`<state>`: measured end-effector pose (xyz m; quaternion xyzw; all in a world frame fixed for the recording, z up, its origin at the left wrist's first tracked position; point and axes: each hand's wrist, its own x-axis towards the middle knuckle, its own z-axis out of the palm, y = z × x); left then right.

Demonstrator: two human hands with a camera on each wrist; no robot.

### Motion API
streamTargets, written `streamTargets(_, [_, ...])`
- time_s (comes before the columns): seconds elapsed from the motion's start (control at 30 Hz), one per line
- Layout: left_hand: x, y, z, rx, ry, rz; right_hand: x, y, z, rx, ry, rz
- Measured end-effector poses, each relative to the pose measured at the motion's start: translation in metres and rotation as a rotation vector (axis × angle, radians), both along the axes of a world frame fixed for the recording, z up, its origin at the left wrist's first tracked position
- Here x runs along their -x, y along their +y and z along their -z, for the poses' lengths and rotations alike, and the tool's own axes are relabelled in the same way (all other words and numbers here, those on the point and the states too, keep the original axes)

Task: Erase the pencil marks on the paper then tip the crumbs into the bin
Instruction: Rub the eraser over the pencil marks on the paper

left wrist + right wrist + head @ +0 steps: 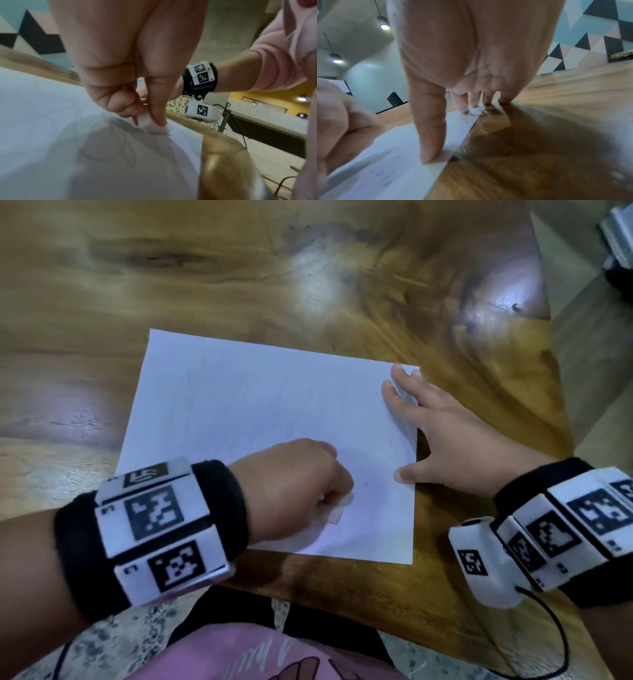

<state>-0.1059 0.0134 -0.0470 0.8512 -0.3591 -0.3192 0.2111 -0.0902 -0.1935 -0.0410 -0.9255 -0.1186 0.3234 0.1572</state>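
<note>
Your left hand [298,484] pinches the eraser [150,124] against the paper [239,412]; your right hand [442,436] lies flat, fingers [399,386] straight, on its right edge.

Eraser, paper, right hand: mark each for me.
eraser [150,125]: left wrist view, on its lower end pressed to the sheet.
paper [239,392]: head view, on the bare upper middle.
right hand [442,436]: head view, on the back of the hand.
</note>
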Motion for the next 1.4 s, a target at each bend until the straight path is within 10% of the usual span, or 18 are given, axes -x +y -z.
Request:
streamTargets(0.4, [-0.022,0.007,-0.009,-0.032,0.215,-0.268,-0.010,0.038,-0.002,0.049,-0.172,-0.025])
streamTargets(0.63, [-0.096,-0.009,-0.014,0.087,-0.082,-0.594,-0.010,0.035,0.004,0.064,-0.159,-0.038])
streamTargets(1.13, [-0.083,-0.006,-0.015,-0.133,0.006,-0.226,-0.010,0.038,0.004,0.064,-0.143,0.004])
streamTargets(1.3, [-0.090,-0.017,-0.017,-0.055,-0.200,-0.457,-0.009,0.039,0.005,0.054,-0.137,0.025])
streamTargets(1.4, [-0.077,-0.011,-0.011,-0.056,-0.156,-0.317,-0.010,0.039,0.006,0.045,-0.139,0.042])
